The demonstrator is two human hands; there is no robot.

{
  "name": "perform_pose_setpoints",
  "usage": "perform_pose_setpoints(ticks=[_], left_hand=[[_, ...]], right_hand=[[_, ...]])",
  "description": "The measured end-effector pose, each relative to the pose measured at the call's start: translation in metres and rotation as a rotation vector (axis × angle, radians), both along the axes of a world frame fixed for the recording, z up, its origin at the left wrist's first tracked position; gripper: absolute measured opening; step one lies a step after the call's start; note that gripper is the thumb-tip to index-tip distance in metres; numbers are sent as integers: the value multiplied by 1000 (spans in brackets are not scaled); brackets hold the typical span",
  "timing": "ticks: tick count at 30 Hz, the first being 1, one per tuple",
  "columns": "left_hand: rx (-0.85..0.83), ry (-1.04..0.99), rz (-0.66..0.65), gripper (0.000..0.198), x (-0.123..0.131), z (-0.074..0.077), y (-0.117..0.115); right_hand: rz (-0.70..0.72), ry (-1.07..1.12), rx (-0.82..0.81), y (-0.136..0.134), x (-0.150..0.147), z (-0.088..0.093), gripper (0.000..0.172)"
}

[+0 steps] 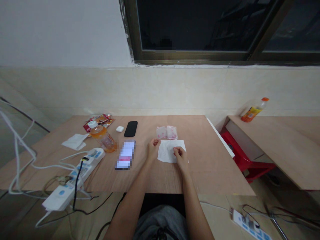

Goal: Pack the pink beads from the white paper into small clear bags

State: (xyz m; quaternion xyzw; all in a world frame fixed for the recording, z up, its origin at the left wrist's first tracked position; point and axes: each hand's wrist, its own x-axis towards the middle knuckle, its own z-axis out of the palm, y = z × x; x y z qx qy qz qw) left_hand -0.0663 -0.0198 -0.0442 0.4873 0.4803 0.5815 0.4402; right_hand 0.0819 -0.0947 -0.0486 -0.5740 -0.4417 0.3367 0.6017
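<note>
A white sheet of paper or tissue (166, 152) lies flat on the wooden table in front of me. At its upper left corner my left hand (153, 146) is closed, fingertips pinched together; whether they grip the sheet or something tiny cannot be made out. My right hand (181, 154) is over the sheet's right part, fingers curled into a pinch, and anything held there is too small to name. Just beyond the sheet lie two small clear packets with pink marks (166, 132), side by side, touched by neither hand.
Left of my hands are a lit phone (125, 155), a black phone (130, 129), a white earbud case (120, 129), an orange drink bottle (103, 137), wrappers (100, 120), a tissue (75, 141) and a corded power strip (75, 178). Another bottle (253, 111) stands on the right-hand table (280, 143).
</note>
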Motion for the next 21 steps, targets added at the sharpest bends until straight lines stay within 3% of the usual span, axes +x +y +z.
perform_pose_setpoints(ticks=[21], left_hand=[[-7,-5,7,16,-1,-4,3]], right_hand=[[17,17,-5,2,1,-4,30]])
